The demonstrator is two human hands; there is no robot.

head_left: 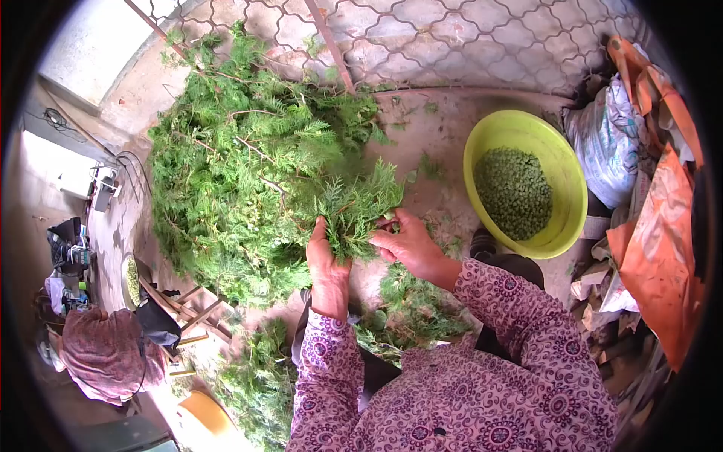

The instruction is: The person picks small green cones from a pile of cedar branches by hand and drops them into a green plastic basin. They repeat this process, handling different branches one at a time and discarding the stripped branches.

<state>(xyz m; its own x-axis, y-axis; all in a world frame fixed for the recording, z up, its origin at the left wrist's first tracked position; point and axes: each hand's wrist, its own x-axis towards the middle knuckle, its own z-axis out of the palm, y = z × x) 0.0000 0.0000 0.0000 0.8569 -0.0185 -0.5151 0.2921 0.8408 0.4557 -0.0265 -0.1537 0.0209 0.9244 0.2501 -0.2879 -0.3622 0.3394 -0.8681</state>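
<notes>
A leafy evergreen branch (360, 202) with flat, scale-like green foliage is held up in front of me. My left hand (329, 265) is closed around its lower end, the thumb pointing up along the stems. On the branch's right side, my right hand (418, 247) has its thumb and fingers pinched together among the sprig tips. A small green bit shows near those fingertips, too small to name surely. Behind the branch lies a large heap of cut evergreen branches (226, 173). To the right stands a yellow-green basin (576, 200) holding many small round green pieces (514, 192).
A wire mesh fence (459, 45) runs behind the heap. More cuttings (414, 309) lie on the ground close to me. Sacks (606, 143) and an orange sheet (655, 256) line the right side. At left are a wooden stool (199, 313) and an orange tub (203, 410).
</notes>
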